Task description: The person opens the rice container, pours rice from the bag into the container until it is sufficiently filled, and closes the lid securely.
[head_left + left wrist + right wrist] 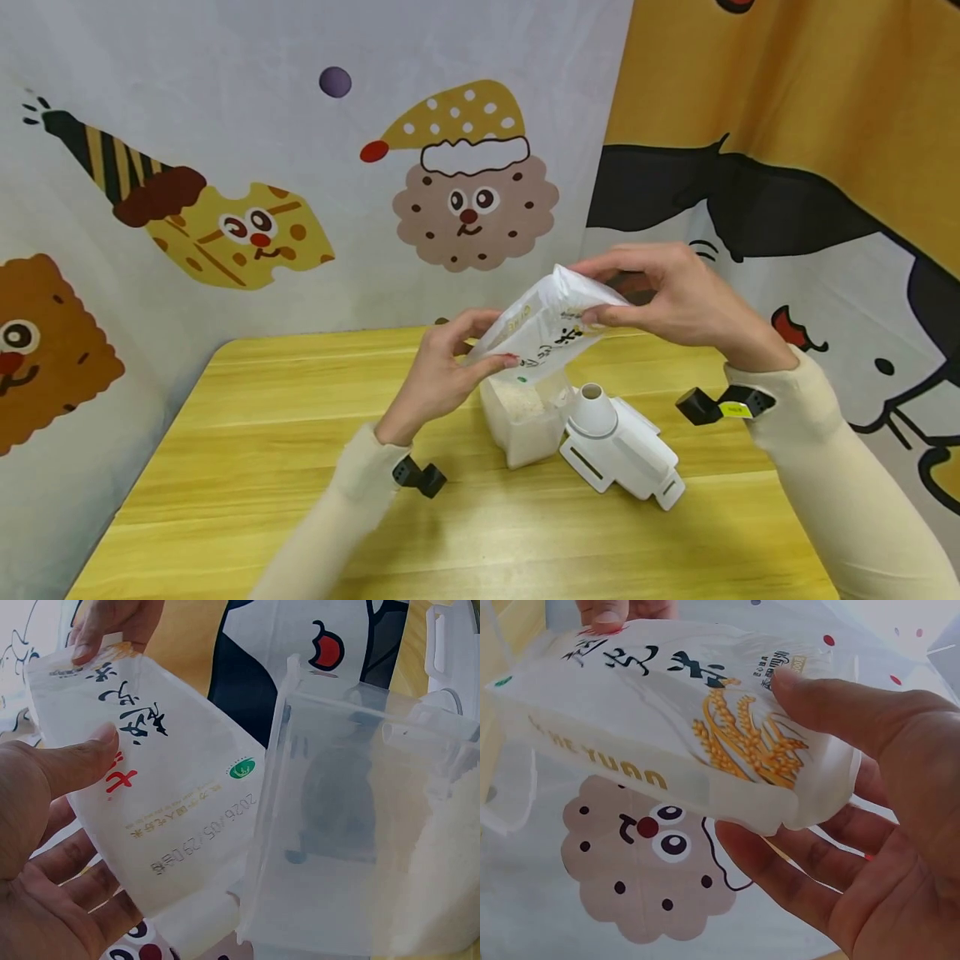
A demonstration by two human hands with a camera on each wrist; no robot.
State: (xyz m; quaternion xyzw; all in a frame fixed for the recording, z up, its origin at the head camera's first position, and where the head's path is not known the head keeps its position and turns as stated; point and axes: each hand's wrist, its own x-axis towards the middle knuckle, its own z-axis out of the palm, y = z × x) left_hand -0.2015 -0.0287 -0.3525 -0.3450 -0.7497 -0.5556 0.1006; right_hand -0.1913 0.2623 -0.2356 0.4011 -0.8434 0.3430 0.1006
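Note:
A white printed rice bag [551, 321] is held tilted between both hands, its lower end over a translucent plastic container [527, 433]. My left hand [444, 362] grips the bag's lower left part, thumb on the printed face and fingers behind. At the upper end, my right hand [675, 296] pinches it between thumb and fingers; the right wrist view shows wheat ears printed near that thumb. White rice [442, 862] lies in the container, seen through its wall in the left wrist view. The bag's mouth is hidden behind the container's edge there.
A white plastic lid-like piece [626, 450] with a round spout and side clips lies on the wooden table [300, 467], right beside the container. Behind the table hangs a cartoon-printed cloth [285, 83]. Each wrist wears a small black camera [420, 475].

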